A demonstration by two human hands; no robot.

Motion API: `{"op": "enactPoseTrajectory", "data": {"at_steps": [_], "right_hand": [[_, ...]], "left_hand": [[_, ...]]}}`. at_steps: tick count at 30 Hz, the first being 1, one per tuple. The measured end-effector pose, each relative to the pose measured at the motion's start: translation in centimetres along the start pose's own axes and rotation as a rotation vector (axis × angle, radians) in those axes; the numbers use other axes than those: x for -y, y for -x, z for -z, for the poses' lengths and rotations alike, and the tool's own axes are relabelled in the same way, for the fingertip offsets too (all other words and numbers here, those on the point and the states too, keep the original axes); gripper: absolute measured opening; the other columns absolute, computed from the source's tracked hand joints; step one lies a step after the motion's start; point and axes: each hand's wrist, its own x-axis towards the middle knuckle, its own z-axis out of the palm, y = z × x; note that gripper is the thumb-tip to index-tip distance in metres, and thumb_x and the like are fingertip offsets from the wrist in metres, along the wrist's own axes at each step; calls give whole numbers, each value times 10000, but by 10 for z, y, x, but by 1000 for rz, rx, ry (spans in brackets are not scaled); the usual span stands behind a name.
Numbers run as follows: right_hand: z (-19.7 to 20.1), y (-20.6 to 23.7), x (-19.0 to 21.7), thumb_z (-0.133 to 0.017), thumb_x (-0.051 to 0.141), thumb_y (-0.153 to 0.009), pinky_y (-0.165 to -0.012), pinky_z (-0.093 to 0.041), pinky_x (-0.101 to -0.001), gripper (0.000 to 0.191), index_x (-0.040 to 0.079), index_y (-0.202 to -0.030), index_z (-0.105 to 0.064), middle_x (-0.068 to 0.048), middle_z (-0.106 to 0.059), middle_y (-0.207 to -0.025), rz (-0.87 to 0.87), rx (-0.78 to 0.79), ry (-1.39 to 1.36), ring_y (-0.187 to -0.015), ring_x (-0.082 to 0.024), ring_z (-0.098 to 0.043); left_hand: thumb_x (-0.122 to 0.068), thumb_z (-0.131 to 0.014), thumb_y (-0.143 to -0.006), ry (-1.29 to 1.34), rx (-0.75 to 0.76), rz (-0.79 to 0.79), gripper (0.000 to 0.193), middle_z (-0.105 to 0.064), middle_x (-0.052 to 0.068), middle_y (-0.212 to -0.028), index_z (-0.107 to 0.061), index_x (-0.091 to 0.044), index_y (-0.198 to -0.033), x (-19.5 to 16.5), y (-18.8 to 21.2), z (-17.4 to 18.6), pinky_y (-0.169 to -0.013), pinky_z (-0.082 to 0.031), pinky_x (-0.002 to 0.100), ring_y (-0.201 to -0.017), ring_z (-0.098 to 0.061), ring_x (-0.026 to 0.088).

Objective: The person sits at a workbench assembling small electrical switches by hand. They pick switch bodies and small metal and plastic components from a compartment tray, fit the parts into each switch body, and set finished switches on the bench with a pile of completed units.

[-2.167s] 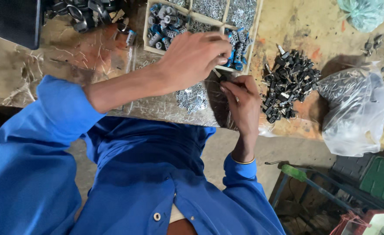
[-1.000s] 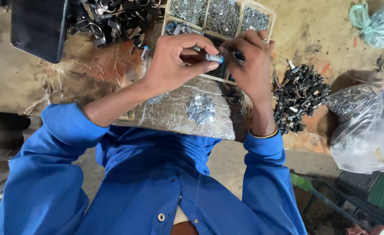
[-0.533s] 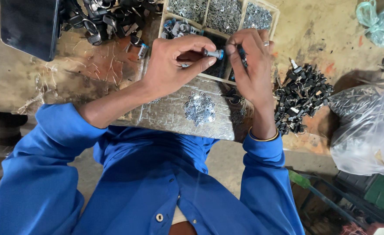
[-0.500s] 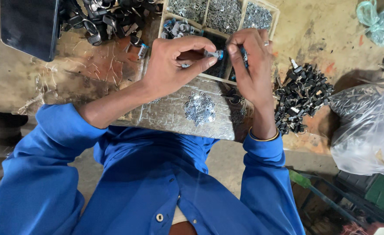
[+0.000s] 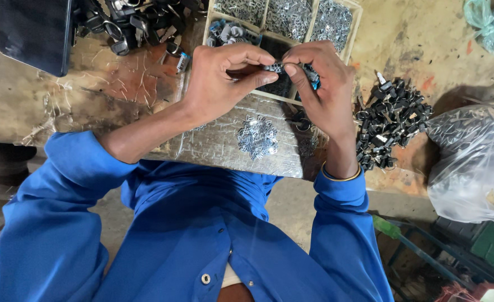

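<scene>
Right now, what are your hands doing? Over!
Left hand and right hand pinch one small metal part together. Held over compartment tray. Nothing blocking.

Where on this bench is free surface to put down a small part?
Bare bench lies between the dark flat panel and the foil sheet. Crowded: divided tray, key pile, plastic bag.

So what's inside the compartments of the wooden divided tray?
The wooden divided tray holds small silver metal pieces and blue-tipped parts; the hands cover the near compartment's contents.
</scene>
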Motion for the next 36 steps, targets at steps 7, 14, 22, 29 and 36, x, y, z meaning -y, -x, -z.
{"op": "enactPoseTrajectory", "data": {"at_steps": [7,14,22,29,36], "right_hand": [[-2,0,-1,-770,5,-1041,-907,-553,-344,133,29,-1127,-671,-88,-718,-1130,30,10,49,-1079,-250,-693],[-4,1,-1,-763,-18,-1047,-941,-555,-367,148,21,-1145,-658,-101,-706,-1155,49,10,39,-1100,-265,-684],[-6,2,-1,-757,-24,-1051,-944,-556,-366,146,19,-1148,-657,-103,-704,-1161,52,-9,51,-1105,-267,-687],[-3,2,-2,-746,-24,-1059,-910,-574,-345,143,27,-1149,-648,-97,-711,-1144,44,5,49,-1083,-248,-708],[-4,2,-2,-748,-28,-1060,-908,-577,-351,148,24,-1154,-647,-102,-705,-1155,45,17,38,-1078,-248,-718]], "left_hand": [[3,-835,-945,-25,-9,9,198,-788,94,-1057,-730,28,-1111,0,0,0,-877,-664,263,-1006,-781,141],[-7,-842,-943,-29,-11,10,193,-789,98,-1043,-736,26,-1100,-1,0,1,-864,-664,262,-997,-784,145],[-22,-845,-946,-48,-3,-6,194,-792,103,-1039,-737,21,-1101,-3,-1,2,-853,-664,261,-997,-790,154],[-29,-849,-941,-56,-7,0,190,-795,97,-1035,-744,16,-1093,-3,-2,1,-834,-661,256,-986,-792,151],[-26,-849,-943,-54,-10,-9,193,-793,98,-1039,-744,14,-1099,-1,-1,1,-846,-660,257,-991,-794,158]]}}
